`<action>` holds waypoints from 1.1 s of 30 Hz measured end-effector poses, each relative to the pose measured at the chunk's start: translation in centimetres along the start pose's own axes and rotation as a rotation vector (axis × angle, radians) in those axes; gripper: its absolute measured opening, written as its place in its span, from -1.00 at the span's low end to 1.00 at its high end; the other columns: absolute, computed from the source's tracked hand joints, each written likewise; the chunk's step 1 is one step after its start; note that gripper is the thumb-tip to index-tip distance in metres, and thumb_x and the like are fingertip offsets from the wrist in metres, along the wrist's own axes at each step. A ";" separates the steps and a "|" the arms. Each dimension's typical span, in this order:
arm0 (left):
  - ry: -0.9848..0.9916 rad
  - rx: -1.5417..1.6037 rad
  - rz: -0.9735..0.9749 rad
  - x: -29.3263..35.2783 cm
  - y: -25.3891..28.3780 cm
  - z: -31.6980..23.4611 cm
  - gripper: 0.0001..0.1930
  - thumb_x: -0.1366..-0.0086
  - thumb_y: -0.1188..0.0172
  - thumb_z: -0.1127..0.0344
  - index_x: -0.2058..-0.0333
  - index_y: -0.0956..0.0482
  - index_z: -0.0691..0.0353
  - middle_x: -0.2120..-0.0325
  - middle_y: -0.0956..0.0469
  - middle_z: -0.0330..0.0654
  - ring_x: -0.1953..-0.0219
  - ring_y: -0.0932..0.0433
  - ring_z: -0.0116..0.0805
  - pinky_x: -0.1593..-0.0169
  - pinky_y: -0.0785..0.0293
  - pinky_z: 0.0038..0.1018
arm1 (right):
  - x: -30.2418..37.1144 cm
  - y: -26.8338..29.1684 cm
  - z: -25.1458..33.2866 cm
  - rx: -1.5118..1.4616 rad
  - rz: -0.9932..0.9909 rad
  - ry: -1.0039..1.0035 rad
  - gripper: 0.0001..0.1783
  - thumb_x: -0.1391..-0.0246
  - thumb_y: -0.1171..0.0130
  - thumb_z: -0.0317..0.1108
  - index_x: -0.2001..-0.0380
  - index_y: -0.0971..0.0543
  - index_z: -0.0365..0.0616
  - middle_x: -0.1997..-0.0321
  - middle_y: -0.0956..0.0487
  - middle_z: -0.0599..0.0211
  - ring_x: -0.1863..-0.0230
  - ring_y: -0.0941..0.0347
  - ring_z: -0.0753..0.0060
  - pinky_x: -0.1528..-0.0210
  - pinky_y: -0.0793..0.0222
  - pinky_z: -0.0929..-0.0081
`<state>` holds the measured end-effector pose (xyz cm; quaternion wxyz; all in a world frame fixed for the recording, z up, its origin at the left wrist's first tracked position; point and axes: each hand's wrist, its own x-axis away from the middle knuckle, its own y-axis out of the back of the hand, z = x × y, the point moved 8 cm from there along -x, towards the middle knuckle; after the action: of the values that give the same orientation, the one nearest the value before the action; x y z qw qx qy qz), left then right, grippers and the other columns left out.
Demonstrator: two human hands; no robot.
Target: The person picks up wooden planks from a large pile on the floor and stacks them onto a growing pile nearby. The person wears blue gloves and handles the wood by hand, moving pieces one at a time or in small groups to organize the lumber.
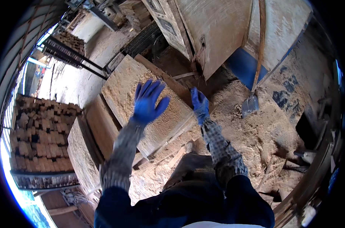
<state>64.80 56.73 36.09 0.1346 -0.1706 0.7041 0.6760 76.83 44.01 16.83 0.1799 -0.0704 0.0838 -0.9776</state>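
Observation:
My left hand point(147, 102), in a blue glove, is open with its fingers spread over a broad wooden slab point(168, 114) strewn with sawdust. Whether it touches the slab, I cannot tell. My right hand point(200, 106), gloved in blue too, has its fingers curled closed at the slab's right end, near the end of a narrow brown plank point(163, 76). What those fingers hold, if anything, is hidden. Checked sleeves cover both forearms. Left of the slab lean more thick boards point(82, 152).
A shovel point(250, 104) with a long wooden handle stands in sawdust on the right, against a large machine housing point(225, 30). Stacked wood blocks point(41, 133) fill the left side. Behind the slab is a dark metal frame point(142, 40). Scrap wood point(273, 171) lies lower right.

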 end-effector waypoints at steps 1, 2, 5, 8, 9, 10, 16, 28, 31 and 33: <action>-0.049 0.048 0.065 -3.6 -2.5 1.7 -0.51 -0.22 -0.11 -0.06 -0.01 -0.50 0.12 -0.05 -0.44 -0.10 -0.17 -0.30 -0.05 -0.24 -0.06 0.03 | 0.3 -0.3 -0.4 0.002 -0.022 0.006 -0.47 -0.18 -0.08 0.03 0.15 -0.58 -0.31 0.24 -0.62 0.26 0.23 -0.46 0.53 0.13 -0.36 0.52; -0.086 0.009 0.151 -6.3 -6.0 5.3 -0.52 -0.24 -0.07 -0.11 0.05 -0.53 0.12 0.00 -0.47 -0.08 -0.10 -0.37 -0.07 -0.17 -0.15 -0.04 | 0.8 -1.6 0.0 -0.016 -0.026 0.023 -0.47 -0.19 -0.08 0.03 0.16 -0.58 -0.32 0.25 -0.62 0.27 0.24 -0.45 0.53 0.15 -0.36 0.52; 0.152 -0.024 0.672 -8.4 -14.1 12.0 -0.39 -0.23 0.09 -0.32 0.24 -0.60 0.15 0.23 -0.56 -0.05 0.13 -0.50 -0.07 0.04 -0.33 -0.17 | 0.9 -2.0 1.4 0.043 -0.045 -0.025 -0.46 -0.21 -0.05 0.02 0.17 -0.59 -0.35 0.24 -0.62 0.27 0.23 -0.45 0.53 0.14 -0.35 0.53; 0.189 0.020 0.963 -7.6 -15.8 10.3 -0.24 -0.19 0.21 -0.47 0.47 -0.62 0.17 0.51 -0.55 -0.05 0.39 -0.52 -0.06 0.25 -0.38 -0.22 | 3.1 0.1 -0.3 0.005 -0.069 -0.084 -0.48 -0.25 0.01 -0.02 0.16 -0.58 -0.36 0.20 -0.62 0.22 0.15 -0.49 0.46 0.05 -0.36 0.51; 0.183 0.029 0.991 -6.3 -14.5 10.1 -0.20 -0.17 0.24 -0.51 0.55 -0.62 0.17 0.60 -0.53 -0.05 0.47 -0.52 -0.06 0.32 -0.39 -0.22 | 4.4 -0.5 -0.4 -0.048 -0.049 -0.051 -0.49 -0.27 0.03 -0.04 0.15 -0.57 -0.36 0.18 -0.62 0.20 0.12 -0.49 0.43 0.01 -0.37 0.49; 0.080 0.114 0.883 -6.6 -14.2 9.7 -0.20 -0.18 0.22 -0.49 0.69 -0.57 0.17 0.75 -0.44 -0.06 0.61 -0.47 -0.12 0.44 -0.34 -0.22 | 5.0 -0.6 -0.2 -0.101 -0.046 -0.010 -0.50 -0.28 0.06 -0.06 0.13 -0.57 -0.36 0.16 -0.61 0.19 0.09 -0.50 0.40 -0.02 -0.37 0.48; 0.066 0.081 0.719 -6.8 -14.7 10.0 -0.21 -0.22 0.22 -0.44 0.75 -0.53 0.18 0.77 -0.43 -0.04 0.64 -0.45 -0.10 0.48 -0.33 -0.18 | 4.6 -1.4 -0.3 -0.413 -0.102 0.053 -0.50 -0.30 0.07 -0.10 -0.03 -0.46 -0.36 0.06 -0.56 0.12 0.06 -0.50 0.34 -0.08 -0.36 0.40; 0.198 -0.007 0.620 -7.5 -12.1 12.0 -0.38 -0.21 0.02 -0.31 0.47 -0.63 0.22 0.44 -0.60 0.02 0.33 -0.56 0.00 0.24 -0.40 -0.11 | 1.3 -2.7 -1.6 -0.330 0.134 0.037 -0.52 -0.26 -0.02 -0.10 -0.02 -0.47 -0.32 -0.01 -0.52 0.22 -0.03 -0.41 0.44 -0.09 -0.30 0.51; -0.174 0.124 -0.104 -3.7 -4.5 2.4 -0.62 -0.12 -0.29 0.03 0.17 -0.59 0.13 0.16 -0.55 -0.09 0.02 -0.47 -0.04 -0.04 -0.35 -0.10 | 2.6 2.5 -4.6 -0.261 0.052 -0.018 -0.52 -0.25 -0.02 -0.13 -0.04 -0.45 -0.32 -0.08 -0.48 0.17 -0.08 -0.38 0.39 -0.14 -0.27 0.50; -0.190 0.159 0.053 3.0 -1.8 -2.4 -0.39 -0.13 -0.21 -0.12 -0.09 -0.42 0.08 -0.08 -0.38 -0.03 -0.17 -0.30 0.01 -0.26 -0.13 -0.03 | 7.6 4.5 -6.5 -0.282 -0.008 -0.195 -0.55 -0.25 -0.02 -0.17 -0.05 -0.45 -0.29 -0.10 -0.45 0.15 -0.07 -0.39 0.36 -0.17 -0.25 0.48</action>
<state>63.00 54.09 33.30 0.1958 -0.0759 0.7438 0.6345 70.24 37.99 10.49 0.1714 -0.1899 0.2020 -0.9454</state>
